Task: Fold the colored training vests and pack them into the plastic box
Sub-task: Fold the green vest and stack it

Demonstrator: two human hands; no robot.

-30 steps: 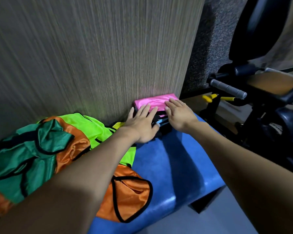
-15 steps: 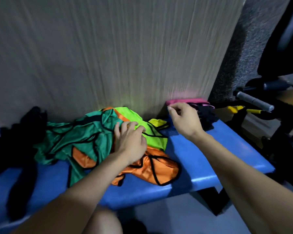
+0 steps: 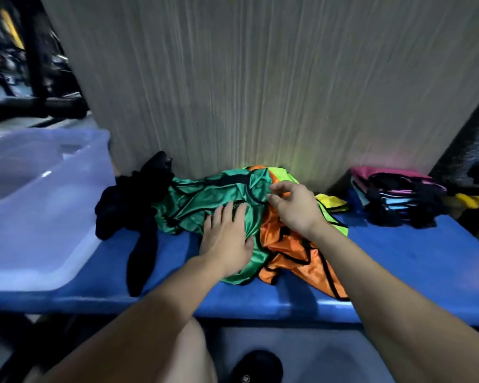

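The green vest [image 3: 205, 200] lies crumpled on top of the loose heap in the middle of the blue bench [image 3: 398, 258], overlapping an orange vest [image 3: 291, 252] on its near right side and a neon yellow-green vest [image 3: 285, 175] at the far right of the heap. Its cloth looks thin, glossy and very light, so it will likely slide over the others and hold no shape of its own; the black binding at the armholes and neck looks like the surest place to pinch, since the satin body would bunch and slip.

The left hand [image 3: 227, 239] rests flat on the green vest, fingers straight and spread, holding nothing. The right hand [image 3: 293, 208] hovers just over the heap where green meets orange, fingers loosely curled; it seems to grasp nothing, though its fingertips are blurred.

A black garment [image 3: 138, 217] trails off the heap's left side. Further left sits the clear plastic box [image 3: 47, 217], open, on the bench end. At the far right, against the wall panel [image 3: 260, 78], stands a stack of folded vests [image 3: 393, 197] with pink on top.
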